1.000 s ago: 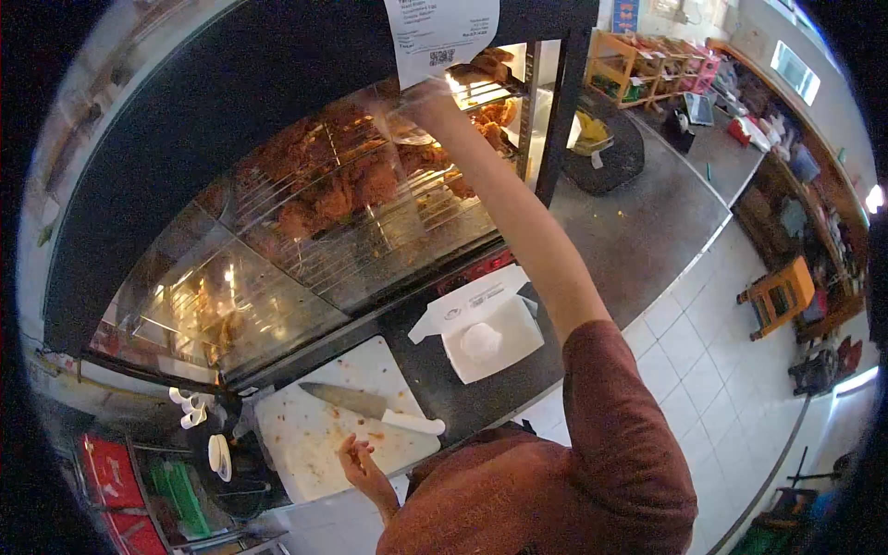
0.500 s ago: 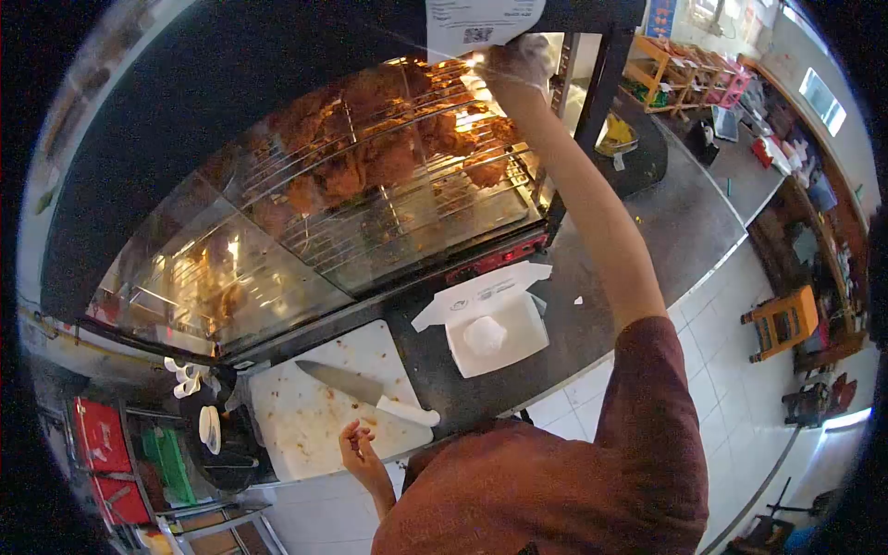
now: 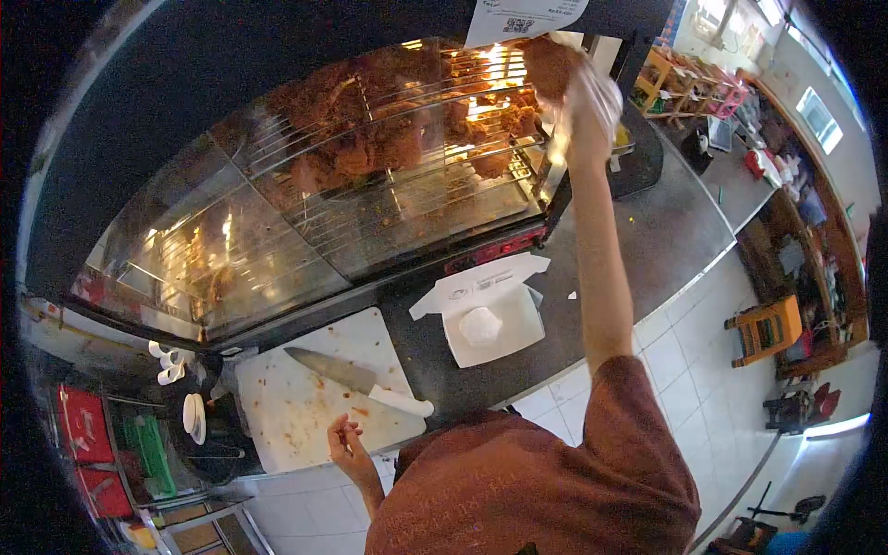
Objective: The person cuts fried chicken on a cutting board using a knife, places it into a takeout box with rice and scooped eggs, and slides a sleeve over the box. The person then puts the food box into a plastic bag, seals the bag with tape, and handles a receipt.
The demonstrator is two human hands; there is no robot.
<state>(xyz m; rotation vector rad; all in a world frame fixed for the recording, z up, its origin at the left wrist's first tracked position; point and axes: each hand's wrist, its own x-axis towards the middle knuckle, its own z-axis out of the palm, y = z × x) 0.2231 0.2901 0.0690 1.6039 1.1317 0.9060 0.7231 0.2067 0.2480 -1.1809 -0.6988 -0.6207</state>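
Note:
My right hand [image 3: 592,106], in a clear plastic glove and blurred by motion, grips a brown piece of fried chicken [image 3: 549,69] at the right end of the heated display cabinet [image 3: 342,264]. More fried chicken [image 3: 370,139] lies on the cabinet's wire racks behind glass. Loosely curled and holding nothing, my left hand [image 3: 348,446] hovers by the front of a white cutting board [image 3: 268,388]. A knife [image 3: 333,367] with a white handle rests on that board, among crumbs. Right of it stands an open paper box [image 3: 504,347] with a white rounded lump, apparently rice [image 3: 480,327], inside.
A printed slip [image 3: 523,17] hangs at the cabinet's top. The dark counter [image 3: 666,222] runs right toward wooden shelving [image 3: 680,88]. An orange stool [image 3: 765,330] stands on the tiled floor. At left are white containers [image 3: 193,418] and red crates [image 3: 86,425].
My right hand has drawn back to the right from inside the cabinet, and a chicken piece now shows in its grip. My left hand stays near the board. The view has shifted slightly.

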